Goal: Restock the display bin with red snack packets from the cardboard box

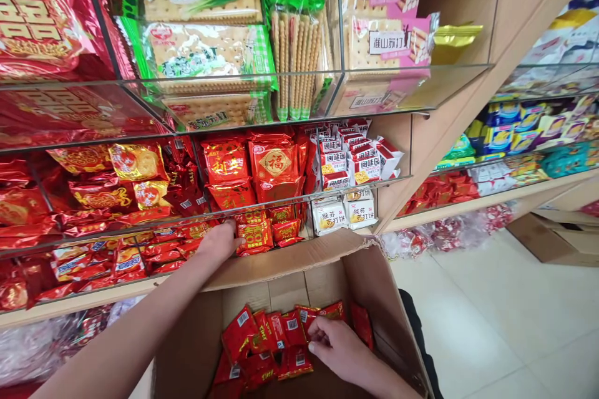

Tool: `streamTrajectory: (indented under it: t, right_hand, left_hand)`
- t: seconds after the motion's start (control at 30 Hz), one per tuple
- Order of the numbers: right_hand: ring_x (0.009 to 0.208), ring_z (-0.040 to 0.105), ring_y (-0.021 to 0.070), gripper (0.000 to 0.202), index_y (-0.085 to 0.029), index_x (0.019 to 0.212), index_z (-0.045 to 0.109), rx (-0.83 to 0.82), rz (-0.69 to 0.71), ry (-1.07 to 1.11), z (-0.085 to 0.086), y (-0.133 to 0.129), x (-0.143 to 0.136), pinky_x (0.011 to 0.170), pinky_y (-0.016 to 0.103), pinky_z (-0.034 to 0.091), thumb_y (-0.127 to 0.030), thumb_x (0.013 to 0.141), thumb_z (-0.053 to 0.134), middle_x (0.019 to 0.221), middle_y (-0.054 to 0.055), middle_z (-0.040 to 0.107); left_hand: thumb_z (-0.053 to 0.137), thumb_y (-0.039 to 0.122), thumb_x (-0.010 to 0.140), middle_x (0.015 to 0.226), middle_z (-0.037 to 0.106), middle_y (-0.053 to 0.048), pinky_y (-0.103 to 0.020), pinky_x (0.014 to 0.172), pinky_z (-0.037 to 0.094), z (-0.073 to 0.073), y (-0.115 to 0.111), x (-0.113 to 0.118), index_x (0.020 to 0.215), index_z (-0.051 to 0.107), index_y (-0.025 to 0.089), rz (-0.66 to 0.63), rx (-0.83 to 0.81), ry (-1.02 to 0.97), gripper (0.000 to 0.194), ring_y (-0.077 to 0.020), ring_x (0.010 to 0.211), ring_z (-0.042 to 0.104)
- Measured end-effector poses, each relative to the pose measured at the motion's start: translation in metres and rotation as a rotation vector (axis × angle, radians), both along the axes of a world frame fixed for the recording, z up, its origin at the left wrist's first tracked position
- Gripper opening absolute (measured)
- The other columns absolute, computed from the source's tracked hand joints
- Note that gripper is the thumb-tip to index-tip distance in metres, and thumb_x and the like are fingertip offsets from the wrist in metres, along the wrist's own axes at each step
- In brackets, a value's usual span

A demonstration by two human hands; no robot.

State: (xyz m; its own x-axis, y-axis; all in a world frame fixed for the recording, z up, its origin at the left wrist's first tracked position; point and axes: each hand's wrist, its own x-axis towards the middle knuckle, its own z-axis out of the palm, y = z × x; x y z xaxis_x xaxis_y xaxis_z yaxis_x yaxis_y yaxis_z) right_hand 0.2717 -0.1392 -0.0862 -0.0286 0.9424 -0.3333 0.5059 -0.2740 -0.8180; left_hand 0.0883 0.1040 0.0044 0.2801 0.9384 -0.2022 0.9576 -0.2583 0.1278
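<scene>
My left hand [219, 243] reaches to the lowest shelf tier. Its thumb lies against the left edge of a red snack packet [255, 230] with gold print, and the other fingers are mostly hidden, curled round its side. Lower right, my right hand [339, 349] is inside an open cardboard box [374, 287]. Its fingers are bent and stand a little apart from the thumb, just over the loose red packets [292, 327], with nothing visible between them. Several such packets lie heaped in the box, some showing barcodes.
Glass-fronted shelves hold green-edged cracker packs [206, 53], breadstick packs [299, 56], red packets [276, 162] and white packets [344, 215]. The box flap [290, 259] rests near the shelf's front edge. Another carton [556, 237] stands on the tiled floor [482, 312] at right.
</scene>
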Motion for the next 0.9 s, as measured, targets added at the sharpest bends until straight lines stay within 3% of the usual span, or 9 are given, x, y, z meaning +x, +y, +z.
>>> streamTrajectory:
  t: [0.17,0.3,0.5,0.63,0.8,0.9]
  right_hand:
    - [0.091,0.057,0.0266,0.035,-0.017,0.098,0.061,-0.104,0.301,-0.261,-0.014,0.014,-0.024,0.076,0.033,0.042,-0.028,0.064,0.06,0.098,0.011,0.063]
    - [0.087,0.058,0.0273,0.032,-0.015,0.096,0.063,-0.122,0.499,-0.375,-0.033,0.014,-0.041,0.071,0.031,0.044,-0.026,0.066,0.058,0.093,0.013,0.064]
    - [0.082,0.06,0.0245,0.028,-0.016,0.094,0.063,-0.065,0.504,-0.42,-0.055,0.012,-0.037,0.065,0.029,0.044,-0.027,0.071,0.052,0.092,0.011,0.064]
    - [0.078,0.061,0.024,0.033,-0.016,0.098,0.061,0.019,0.582,-0.471,-0.06,0.013,-0.036,0.061,0.028,0.044,-0.02,0.068,0.049,0.09,0.011,0.065]
    - [0.07,0.062,0.0244,0.026,-0.012,0.087,0.065,0.099,0.645,-0.56,-0.052,0.016,-0.034,0.056,0.027,0.043,-0.015,0.067,0.049,0.079,0.012,0.067]
    - [0.069,0.063,0.0243,0.023,-0.013,0.081,0.067,0.19,0.599,-0.593,-0.039,0.013,-0.027,0.057,0.028,0.043,-0.013,0.069,0.048,0.075,0.011,0.068]
  left_hand:
    - [0.054,0.034,0.069,0.088,0.063,-0.012,-0.03,0.067,0.041,-0.007,0.0,0.001,0.083,0.055,0.019,-0.021,-0.001,0.043,0.021,-0.0256,0.086,0.058]
    - [0.055,0.037,0.066,0.08,0.064,-0.01,-0.03,0.063,0.041,0.004,-0.005,-0.001,0.076,0.056,0.02,-0.001,-0.021,0.06,0.02,-0.0258,0.079,0.059]
    - [0.043,0.042,0.074,0.08,0.064,-0.003,-0.026,0.063,0.039,0.032,-0.042,-0.005,0.083,0.054,0.023,-0.063,-0.011,-0.047,0.024,-0.0189,0.075,0.058]
    - [0.042,0.037,0.075,0.083,0.064,-0.002,-0.025,0.065,0.04,0.037,-0.066,-0.009,0.084,0.055,0.023,-0.168,-0.014,-0.211,0.021,-0.0174,0.075,0.058]
    - [0.044,0.04,0.075,0.08,0.063,-0.001,-0.022,0.067,0.043,0.045,-0.089,-0.013,0.085,0.055,0.022,-0.143,-0.173,-0.546,0.023,-0.0168,0.076,0.058]
    - [0.047,0.041,0.075,0.084,0.063,0.001,-0.021,0.072,0.043,0.053,-0.111,-0.019,0.088,0.055,0.022,-0.13,-0.194,-0.743,0.024,-0.017,0.081,0.057]
